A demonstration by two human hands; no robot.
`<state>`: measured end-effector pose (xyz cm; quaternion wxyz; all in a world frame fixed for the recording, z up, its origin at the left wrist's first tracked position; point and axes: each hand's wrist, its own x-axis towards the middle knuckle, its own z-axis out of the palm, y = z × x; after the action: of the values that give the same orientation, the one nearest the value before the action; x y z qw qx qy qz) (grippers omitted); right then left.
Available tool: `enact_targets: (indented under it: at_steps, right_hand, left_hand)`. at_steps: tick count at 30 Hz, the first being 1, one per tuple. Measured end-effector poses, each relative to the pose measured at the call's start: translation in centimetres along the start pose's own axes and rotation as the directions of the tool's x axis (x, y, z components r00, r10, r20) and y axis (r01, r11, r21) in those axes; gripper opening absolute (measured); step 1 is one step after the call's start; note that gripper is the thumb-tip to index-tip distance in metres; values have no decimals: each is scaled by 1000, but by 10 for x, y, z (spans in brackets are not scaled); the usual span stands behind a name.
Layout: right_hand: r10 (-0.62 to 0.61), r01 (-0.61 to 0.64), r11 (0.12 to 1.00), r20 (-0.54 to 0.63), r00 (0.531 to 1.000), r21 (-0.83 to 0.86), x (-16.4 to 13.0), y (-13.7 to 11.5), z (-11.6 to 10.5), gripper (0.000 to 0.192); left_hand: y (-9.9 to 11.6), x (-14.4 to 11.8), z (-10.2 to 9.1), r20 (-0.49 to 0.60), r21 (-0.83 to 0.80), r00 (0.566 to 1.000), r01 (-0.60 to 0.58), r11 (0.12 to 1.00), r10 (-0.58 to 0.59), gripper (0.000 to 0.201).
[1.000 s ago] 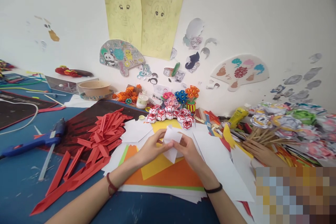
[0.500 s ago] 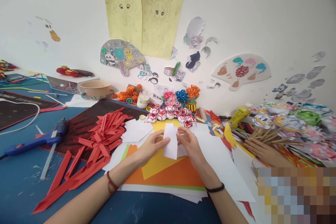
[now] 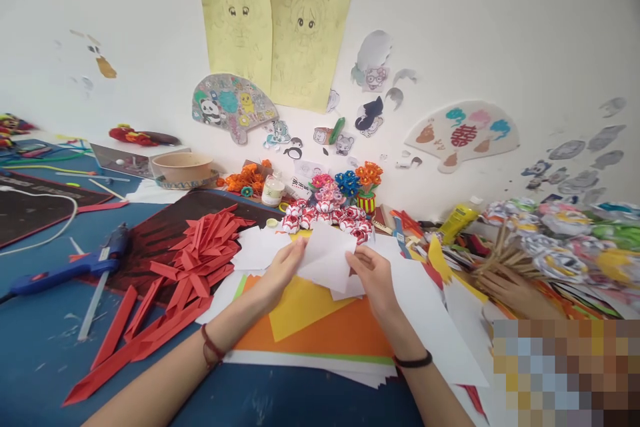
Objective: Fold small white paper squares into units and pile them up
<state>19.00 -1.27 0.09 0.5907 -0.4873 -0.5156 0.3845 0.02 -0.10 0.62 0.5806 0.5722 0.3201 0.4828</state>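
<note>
A white square of paper [image 3: 327, 255] is spread out between my two hands, above a stack of coloured sheets. My left hand [image 3: 284, 271] pinches its left edge. At the right edge, the fingers of my right hand [image 3: 371, 273] close on the paper near a corner. Beneath lie a yellow sheet [image 3: 295, 313] and an orange sheet [image 3: 340, 337]. More white paper squares [image 3: 260, 248] rest just left of my left hand. Red and white paper flowers [image 3: 353, 217] sit right behind the held paper.
Folded red paper strips [image 3: 200, 260] pile up on the left, beside a blue glue gun [image 3: 75, 267]. White sheets [image 3: 430, 320] lie at right. Another person's hand [image 3: 515, 290] touches a bundle of paper flowers [image 3: 560, 247]. A yellow bottle [image 3: 457, 219] stands by the wall.
The paper was a narrow folded strip between my hands; now it is opened out into a wider square. The other person's hand and the flower bundle have shifted at right.
</note>
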Motion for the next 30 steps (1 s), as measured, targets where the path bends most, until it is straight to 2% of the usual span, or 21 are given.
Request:
enact_targets:
  at_steps: [3,6,9,12,14,17,19,22,26,30]
  right_hand:
    - [31,-31,999,11,999,17,0,-3,-1,23]
    - [45,-47,998,43,998,43,-2,-5,2,24]
    - [86,-101,992,170,982,80,-5,-2,5,28]
    - [113,-130,991,287,951,43,-8,3,9,29]
    - [114,-123,992,321,940,9,-10,6,11,29]
    - [113,-107,994,329,937,-37,-12,9,14,29]
    - [121,-102,992,306,944,-76,-13,9,15,29]
    - [138,-114,989,300,944,-98,-14,8,17,31]
    - [131,-111,991,315,940,-81,-14,5,19,33]
    - [115,-113,993,338,934,-25,-15,6,21,33]
  left_hand:
    - [1,4,-3,34,-50,999,-24,998,25,44]
    - [-3,5,-5,32,0,999,-40,999,40,44]
    - [-9,4,-7,-24,155,999,-30,987,34,36]
    - [-11,4,-8,-93,368,992,-45,929,85,35]
    - [-11,4,-9,-142,541,978,-51,839,151,35]
    - [-11,2,-9,-170,788,952,-25,616,256,34]
    - [-12,-1,-9,-123,891,942,-34,453,312,30]
    - [-13,-7,-6,38,953,936,-139,268,349,25]
    - [-10,-13,3,179,964,921,-234,124,345,43]
    - [-8,-14,11,260,949,886,-308,69,385,51]
